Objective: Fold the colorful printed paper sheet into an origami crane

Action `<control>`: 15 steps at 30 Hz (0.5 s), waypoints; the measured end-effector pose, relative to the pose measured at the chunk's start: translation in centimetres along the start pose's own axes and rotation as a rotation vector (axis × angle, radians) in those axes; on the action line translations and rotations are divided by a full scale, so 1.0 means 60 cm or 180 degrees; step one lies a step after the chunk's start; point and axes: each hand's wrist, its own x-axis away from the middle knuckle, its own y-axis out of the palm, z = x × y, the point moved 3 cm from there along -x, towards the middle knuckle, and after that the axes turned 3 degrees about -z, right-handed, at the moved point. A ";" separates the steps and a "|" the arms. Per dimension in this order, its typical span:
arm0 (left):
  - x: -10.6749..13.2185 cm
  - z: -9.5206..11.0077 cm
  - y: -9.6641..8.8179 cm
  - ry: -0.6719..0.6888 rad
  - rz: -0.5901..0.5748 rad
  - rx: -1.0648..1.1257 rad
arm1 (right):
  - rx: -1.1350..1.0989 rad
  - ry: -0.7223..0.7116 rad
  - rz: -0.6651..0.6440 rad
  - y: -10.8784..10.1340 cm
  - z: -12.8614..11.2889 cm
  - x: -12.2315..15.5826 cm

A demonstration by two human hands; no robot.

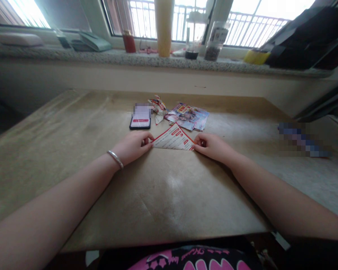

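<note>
From the head camera, a white paper leaflet folded into a triangle (173, 139), edged and printed in red, lies flat on a sheet of matte brown kraft paper (169, 198), its point aimed away from the person and its long folded edge toward them. The left hand (132, 147), with a smooth silver bangle (115, 159) around its wrist, curls at the triangle's left corner, and the right hand (211, 147) curls at the right corner. Both grips are narrow, with the fingertips pinched in on the thin paper and pressing it down against the sheet. Just beyond the leaflet lie a glossy multicoloured printed flyer (187, 116), a creased red-and-white paper scrap (157, 108) folded into a jagged shape, and a black-framed smartphone (140, 122) with a partly pixelated screen. Well to the right, a long object (304, 140) is too pixelated to identify. The kraft paper, faintly scuffed and creased, covers a pale tabletop (304, 183). Past it runs a speckled granite windowsill (157, 58) holding a tall yellow cylinder (163, 26), a red cylindrical container (129, 41) and a black bag (301, 41), below bright windows with metal railings (253, 30). A black garment with pink print (191, 258) shows at the bottom edge.
</note>
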 end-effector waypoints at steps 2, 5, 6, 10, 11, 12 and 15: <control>0.000 -0.002 -0.001 0.0041 -0.0005 0.0038 | -0.0120 -0.0080 0.0049 0.001 0.001 -0.001; 0.000 -0.004 0.000 0.0138 -0.0002 -0.0012 | -0.0149 -0.0223 0.0174 0.001 0.002 -0.002; 0.000 -0.005 0.000 0.0160 0.0011 -0.0033 | -0.0147 -0.0288 0.0225 0.001 0.002 -0.003; 0.001 -0.006 0.001 0.0245 0.0058 -0.0044 | -0.0292 -0.0516 0.0346 0.003 0.003 -0.005; 0.001 -0.006 0.001 0.0282 0.0062 -0.0044 | -0.0349 -0.0553 0.0354 0.004 0.003 -0.004; 0.001 -0.006 0.001 0.0330 0.0062 -0.0039 | -0.0395 -0.0592 0.0360 0.004 0.002 -0.004; 0.001 -0.006 0.002 0.0540 0.0144 0.0023 | -0.0423 -0.0777 0.0371 0.003 -0.004 -0.001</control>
